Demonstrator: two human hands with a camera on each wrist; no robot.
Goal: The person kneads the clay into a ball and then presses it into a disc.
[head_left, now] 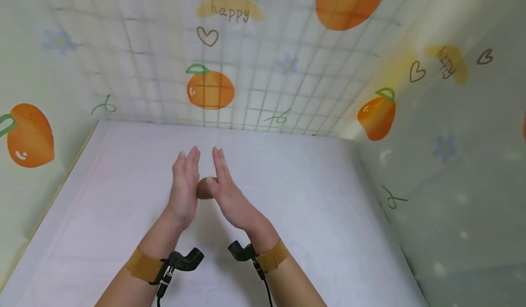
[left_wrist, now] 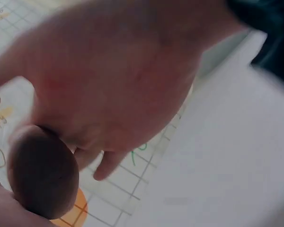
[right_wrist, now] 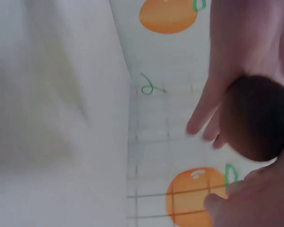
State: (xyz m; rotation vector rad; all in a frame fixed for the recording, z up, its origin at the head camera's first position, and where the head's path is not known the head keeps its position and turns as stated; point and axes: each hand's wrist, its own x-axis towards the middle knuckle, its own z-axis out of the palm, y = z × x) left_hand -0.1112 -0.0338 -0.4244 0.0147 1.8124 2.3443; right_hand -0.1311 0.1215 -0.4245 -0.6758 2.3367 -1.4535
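Note:
A brown egg-shaped lump (head_left: pixel 203 189) sits between the two palms, above the white tabletop. My left hand (head_left: pixel 185 193) stands upright on its left side, palm against it, fingers straight and pointing away. From the right, my right hand (head_left: pixel 232 200) faces it with straight fingers, its thumb in front of part of the lump. The left wrist view shows the smooth dark lump (left_wrist: pixel 43 172) near the right palm (left_wrist: pixel 109 80). In the right wrist view the lump (right_wrist: pixel 255 118) hides part of both hands. Its material cannot be told.
A white tabletop (head_left: pixel 312 215) lies under the hands. Around it hang pale curtains (head_left: pixel 444 206) with orange fruit prints, and a grid shows at the back (head_left: pixel 263 83). Each forearm wears a tan band (head_left: pixel 144 265) with a small black camera (head_left: pixel 186 260) and cable.

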